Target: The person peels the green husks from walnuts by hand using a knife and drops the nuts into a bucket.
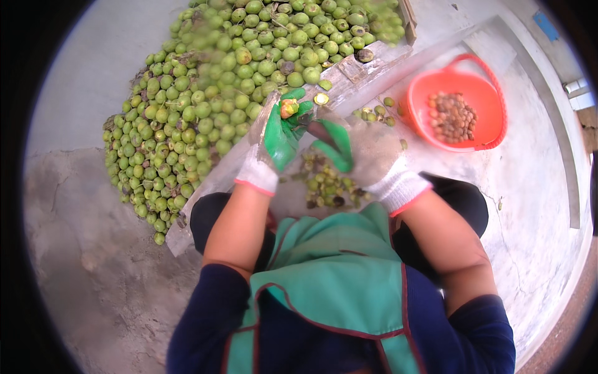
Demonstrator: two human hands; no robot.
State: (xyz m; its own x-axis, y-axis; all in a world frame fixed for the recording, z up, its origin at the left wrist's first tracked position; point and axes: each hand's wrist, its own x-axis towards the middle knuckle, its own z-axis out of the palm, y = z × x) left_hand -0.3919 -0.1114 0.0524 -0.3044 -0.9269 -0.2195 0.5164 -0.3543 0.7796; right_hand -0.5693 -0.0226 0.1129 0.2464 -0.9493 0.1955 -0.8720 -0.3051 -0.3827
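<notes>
My left hand (pixel 274 134), in a white glove with a green palm, grips a partly husked nut (pixel 288 108) that shows yellow and orange-brown between thumb and fingers. Close beside it on the right, my gloved right hand (pixel 358 146) is curled and blurred. A dark shape lies by its fingers; what it holds cannot be made out. Just beyond the hands, a cut piece of green husk (pixel 321 98) with a pale inside rests near the board. Below and between my hands, green husk pieces (pixel 330 184) are scattered on the floor, partly covered by the right glove.
A large heap of round green fruits (pixel 205 106) spreads at the far left, held back by a wooden board (pixel 355 73) running diagonally. To the right stands a red basket (pixel 418 109) with a raised handle, holding brown nuts (pixel 453 117). More green pieces (pixel 377 115) lie beside it.
</notes>
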